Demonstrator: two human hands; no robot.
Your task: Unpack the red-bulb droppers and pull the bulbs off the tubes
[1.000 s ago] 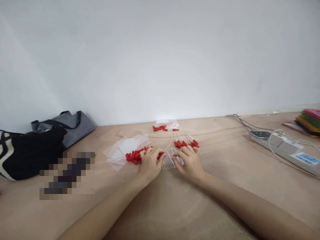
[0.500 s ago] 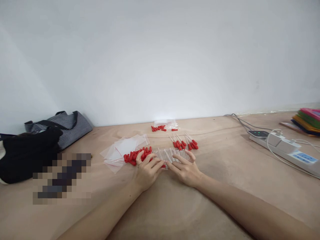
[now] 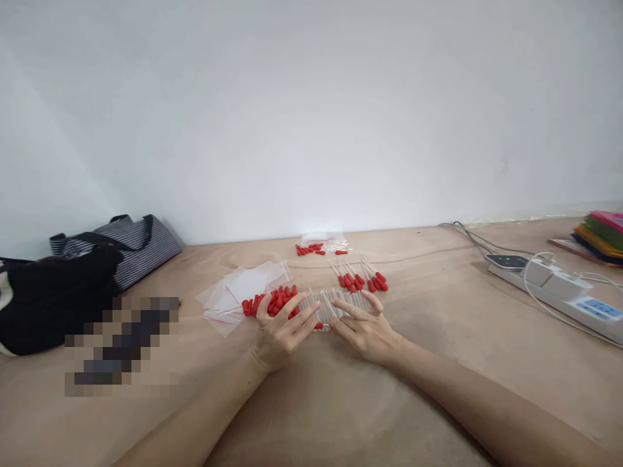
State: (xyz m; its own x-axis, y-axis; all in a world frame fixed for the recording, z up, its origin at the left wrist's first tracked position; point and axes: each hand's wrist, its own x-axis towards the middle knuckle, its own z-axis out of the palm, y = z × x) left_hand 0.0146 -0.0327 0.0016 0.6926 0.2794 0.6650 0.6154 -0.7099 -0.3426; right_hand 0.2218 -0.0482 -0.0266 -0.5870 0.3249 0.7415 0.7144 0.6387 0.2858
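My left hand [image 3: 281, 327] lies with fingers spread at the right edge of a heap of small red caps [image 3: 268, 303]. My right hand [image 3: 363, 324] rests beside it, fingers stretched flat on a row of clear thin tubes [image 3: 335, 301] lying side by side on the wooden table [image 3: 341, 402]. The fingertips of both hands touch the tubes. Behind the row lie several tubes fitted with red caps [image 3: 360, 280]. A pile of small clear zip bags [image 3: 241, 292] lies left of the red caps.
A few more red caps [image 3: 311, 248] and a bag lie near the wall. A striped bag [image 3: 126, 246] and a black bag [image 3: 53, 298] stand at the left. A power strip [image 3: 559, 288] with cables and a stack of coloured books [image 3: 601, 237] are at the right.
Both hands have drawn back toward me and flattened, uncovering and spreading the clear tubes into a longer row. My left hand has turned a little outward.
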